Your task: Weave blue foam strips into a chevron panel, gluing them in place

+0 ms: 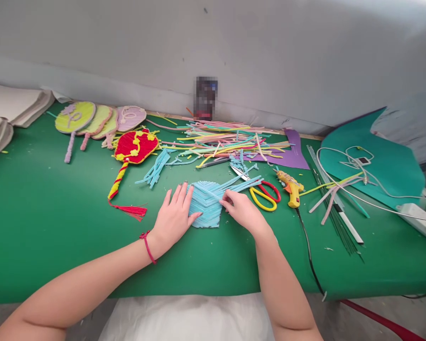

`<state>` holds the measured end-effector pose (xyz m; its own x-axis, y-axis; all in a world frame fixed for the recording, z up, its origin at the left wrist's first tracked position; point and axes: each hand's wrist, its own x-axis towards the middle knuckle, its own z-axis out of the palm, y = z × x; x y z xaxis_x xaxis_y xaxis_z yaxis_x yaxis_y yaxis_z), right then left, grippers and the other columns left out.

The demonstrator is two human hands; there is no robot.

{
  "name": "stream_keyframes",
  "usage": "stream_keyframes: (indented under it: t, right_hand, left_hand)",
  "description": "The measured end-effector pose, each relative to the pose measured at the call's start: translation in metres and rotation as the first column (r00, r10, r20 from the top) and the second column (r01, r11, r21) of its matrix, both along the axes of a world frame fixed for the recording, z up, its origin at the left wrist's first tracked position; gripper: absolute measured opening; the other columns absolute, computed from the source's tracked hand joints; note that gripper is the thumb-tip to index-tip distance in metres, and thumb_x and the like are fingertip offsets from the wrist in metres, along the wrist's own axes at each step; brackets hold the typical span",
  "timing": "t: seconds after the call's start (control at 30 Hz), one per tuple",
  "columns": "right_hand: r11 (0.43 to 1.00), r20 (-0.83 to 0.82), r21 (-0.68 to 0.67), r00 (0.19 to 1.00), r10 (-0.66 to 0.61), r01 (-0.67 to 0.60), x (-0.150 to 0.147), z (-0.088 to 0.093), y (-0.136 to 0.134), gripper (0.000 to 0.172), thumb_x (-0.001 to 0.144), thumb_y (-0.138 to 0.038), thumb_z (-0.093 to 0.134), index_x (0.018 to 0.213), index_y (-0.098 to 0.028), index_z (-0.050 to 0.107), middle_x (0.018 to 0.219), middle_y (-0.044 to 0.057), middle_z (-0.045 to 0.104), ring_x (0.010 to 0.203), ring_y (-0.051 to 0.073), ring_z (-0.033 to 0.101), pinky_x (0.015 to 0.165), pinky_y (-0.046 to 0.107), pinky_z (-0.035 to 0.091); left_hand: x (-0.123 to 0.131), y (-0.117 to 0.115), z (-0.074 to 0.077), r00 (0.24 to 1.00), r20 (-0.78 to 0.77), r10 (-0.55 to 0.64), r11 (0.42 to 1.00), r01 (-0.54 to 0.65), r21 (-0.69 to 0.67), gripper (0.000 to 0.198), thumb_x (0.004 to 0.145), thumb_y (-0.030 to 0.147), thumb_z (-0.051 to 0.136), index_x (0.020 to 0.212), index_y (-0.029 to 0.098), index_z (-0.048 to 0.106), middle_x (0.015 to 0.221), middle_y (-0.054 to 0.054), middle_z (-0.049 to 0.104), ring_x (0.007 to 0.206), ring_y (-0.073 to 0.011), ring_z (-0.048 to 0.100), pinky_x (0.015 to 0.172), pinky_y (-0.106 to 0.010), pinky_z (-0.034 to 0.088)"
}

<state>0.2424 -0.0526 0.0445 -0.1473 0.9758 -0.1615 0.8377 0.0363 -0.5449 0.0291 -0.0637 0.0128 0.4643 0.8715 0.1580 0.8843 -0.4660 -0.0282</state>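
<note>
The left hand (173, 214) was laid palm down, its fingers slightly parted and the thumb spread away from them, and the left edge of a light-blue panel (208, 219) of fuzzy stems set in a chevron pattern was covered by it. At the panel's right side, a blue strip (213, 194) running slantwise across the panel was pinched between the thumb and fingers of the right hand (244, 210). The panel itself was placed between the two sets of fingers, flat on the green counter (57, 227), with loose blue ends fanned out past the right fingers. Just beyond those fingers, to the right, scissors (261, 192) with red and yellow handles were laid, partly overlapped by the blue ends, and farther right a yellow glue gun (294, 193) was set down. Beyond the left fingers a small bundle of blue stems (157, 168) was left loose, and farther left a red fan (129, 147) with a twisted handle and a red tassel was placed. Ahead of both hands' fingers, many coloured stems (230, 137) were heaped near the wall (128, 38).
</note>
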Motion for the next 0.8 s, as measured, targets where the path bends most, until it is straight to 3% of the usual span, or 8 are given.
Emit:
stream_keyframes:
  t: [0.1, 0.2, 0.3, 0.37, 0.5, 0.67, 0.8]
  right_hand:
    - [0.991, 0.036, 0.117, 0.997, -0.067, 0.062, -0.002, 0.003, -0.001, 0.015, 0.088, -0.030, 0.050, 0.074, -0.022, 0.049, 0.071, -0.001, 0.061, 0.065, 0.014, 0.055, 0.057, 0.023, 0.033]
    - [0.977, 0.006, 0.211, 0.999, -0.043, 0.040, -0.008, 0.005, -0.003, 0.019, 0.090, -0.032, 0.048, 0.074, -0.022, 0.050, 0.071, 0.000, 0.062, 0.065, 0.014, 0.055, 0.059, 0.023, 0.033]
    - [0.975, 0.013, 0.208, 0.997, 0.071, -0.072, -0.017, 0.006, -0.007, 0.021, 0.091, -0.032, 0.045, 0.074, -0.022, 0.050, 0.072, 0.000, 0.062, 0.064, 0.013, 0.053, 0.058, 0.022, 0.031]
    - [0.973, 0.058, 0.164, 0.987, 0.152, -0.160, -0.022, 0.006, -0.010, 0.017, 0.090, -0.026, 0.046, 0.074, -0.021, 0.050, 0.072, 0.000, 0.062, 0.063, 0.012, 0.052, 0.057, 0.022, 0.029]
    - [0.970, 0.195, 0.101, 0.961, 0.197, -0.220, -0.026, 0.005, -0.014, 0.012, 0.081, -0.010, 0.046, 0.076, -0.021, 0.050, 0.073, 0.000, 0.062, 0.063, 0.012, 0.052, 0.055, 0.023, 0.024]
    - [0.971, 0.217, 0.050, 0.951, 0.220, -0.235, -0.026, 0.007, -0.015, 0.014, 0.088, -0.022, 0.046, 0.074, -0.021, 0.050, 0.071, 0.000, 0.062, 0.062, 0.012, 0.051, 0.055, 0.023, 0.024]
    - [0.966, 0.223, 0.026, 0.943, 0.246, -0.258, -0.028, 0.007, -0.015, 0.015, 0.089, -0.021, 0.046, 0.074, -0.020, 0.050, 0.067, -0.001, 0.059, 0.060, 0.011, 0.050, 0.054, 0.023, 0.023]
  left_hand:
    - [0.003, -0.005, -0.004, 0.999, 0.003, -0.040, 0.999, 0.041, -0.033, 0.067, 0.089, 0.051, 0.044, 0.139, 0.007, 0.040, 0.145, -0.020, 0.036, 0.132, -0.0339, 0.038, 0.108, -0.052, 0.028]
    - [0.003, -0.010, 0.002, 0.994, 0.049, -0.102, 0.992, 0.098, 0.080, 0.058, 0.091, 0.043, 0.044, 0.134, 0.005, 0.045, 0.142, -0.021, 0.041, 0.131, -0.0338, 0.039, 0.108, -0.053, 0.028]
    - [0.004, -0.019, 0.014, 0.924, 0.098, -0.369, 0.898, 0.328, 0.293, 0.040, 0.092, 0.025, 0.042, 0.126, 0.007, 0.053, 0.128, -0.016, 0.058, 0.121, -0.0262, 0.052, 0.106, -0.044, 0.035]
    - [0.006, -0.027, 0.018, 0.876, 0.110, -0.470, 0.841, 0.407, 0.355, 0.037, 0.091, 0.022, 0.043, 0.124, 0.008, 0.054, 0.121, -0.014, 0.063, 0.115, -0.0235, 0.057, 0.102, -0.038, 0.039]
    - [0.013, -0.040, 0.014, 0.915, 0.086, -0.394, 0.901, 0.367, 0.231, 0.049, 0.093, 0.032, 0.040, 0.133, 0.004, 0.045, 0.137, -0.017, 0.050, 0.126, -0.0293, 0.047, 0.103, -0.042, 0.038]
    - [0.016, -0.039, 0.002, 0.972, 0.036, -0.232, 0.967, 0.227, 0.112, 0.050, 0.094, 0.027, 0.033, 0.135, 0.001, 0.041, 0.142, -0.019, 0.042, 0.131, -0.0295, 0.041, 0.105, -0.043, 0.035]
    - [0.014, -0.034, -0.001, 0.991, -0.007, -0.131, 0.991, 0.131, 0.021, 0.054, 0.095, 0.031, 0.030, 0.138, 0.000, 0.037, 0.146, -0.021, 0.033, 0.134, -0.0312, 0.035, 0.107, -0.047, 0.033]
